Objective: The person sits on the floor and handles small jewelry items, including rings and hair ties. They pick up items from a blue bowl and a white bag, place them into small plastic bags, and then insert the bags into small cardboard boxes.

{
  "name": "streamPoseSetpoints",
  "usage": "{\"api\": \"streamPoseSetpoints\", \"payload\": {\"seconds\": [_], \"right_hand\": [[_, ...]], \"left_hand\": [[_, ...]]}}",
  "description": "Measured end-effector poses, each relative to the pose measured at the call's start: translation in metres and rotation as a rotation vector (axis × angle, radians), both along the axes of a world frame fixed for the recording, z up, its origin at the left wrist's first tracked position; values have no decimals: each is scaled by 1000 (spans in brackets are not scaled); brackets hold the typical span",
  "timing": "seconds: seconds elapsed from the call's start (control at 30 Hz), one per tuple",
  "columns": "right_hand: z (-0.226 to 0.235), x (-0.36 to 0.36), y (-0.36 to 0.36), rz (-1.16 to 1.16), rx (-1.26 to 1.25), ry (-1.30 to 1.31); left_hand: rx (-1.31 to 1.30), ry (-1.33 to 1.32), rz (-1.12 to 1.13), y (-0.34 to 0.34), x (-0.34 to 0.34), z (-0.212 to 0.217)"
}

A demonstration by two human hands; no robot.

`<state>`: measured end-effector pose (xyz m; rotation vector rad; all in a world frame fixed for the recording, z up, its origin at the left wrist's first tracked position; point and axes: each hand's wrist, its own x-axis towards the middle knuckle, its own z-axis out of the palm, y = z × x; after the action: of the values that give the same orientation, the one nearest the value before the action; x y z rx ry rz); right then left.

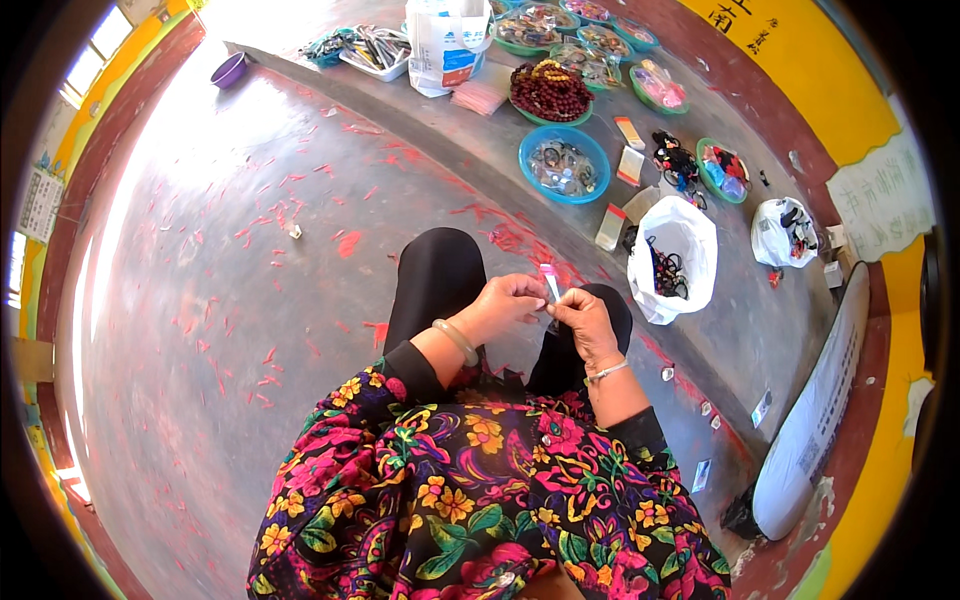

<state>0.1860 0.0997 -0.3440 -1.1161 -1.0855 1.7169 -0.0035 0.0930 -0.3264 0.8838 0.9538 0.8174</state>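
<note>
Pinching a small pink-topped clear packet (550, 282) between fingertips, the left hand (503, 303) and right hand (583, 322) hold it above the knees, fingers closed on it. Risk, as judged: the thin, slick film slips and drops to the red-flecked concrete floor (220, 300). Beyond lie a crumpled white plastic bag (680, 250) and a round blue bowl (564, 164)

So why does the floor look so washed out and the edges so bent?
Head view: strong sunlight glares off the floor at upper left, bleaching it; the fisheye lens curves the step edge and yellow wall; both hands, left hand and right hand, stay sharp.
</note>
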Motion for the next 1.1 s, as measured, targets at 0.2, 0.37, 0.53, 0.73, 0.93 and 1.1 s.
{"api": "streamPoseSetpoints", "payload": {"seconds": [0.2, 0.37, 0.53, 0.73, 0.93, 1.1], "right_hand": [[9, -1, -3, 115, 18, -91], [5, -2, -5, 173, 61, -151], [6, -2, -6, 190, 73, -175], [10, -2, -7, 253, 124, -219], [8, -1, -7, 339, 179, -261], [8, -2, -4, 162, 66, 66]], "left_hand": [[-17, -85, 54, 0, -1, 5], [-88, -84, 53, 0, -3, 4], [-149, -125, 7, 1, -8, 4], [-232, -140, -153, 4, -21, 7], [-162, 34, -260, 2, -20, 0], [-123, 44, 1, 2, -13, -2]]}}
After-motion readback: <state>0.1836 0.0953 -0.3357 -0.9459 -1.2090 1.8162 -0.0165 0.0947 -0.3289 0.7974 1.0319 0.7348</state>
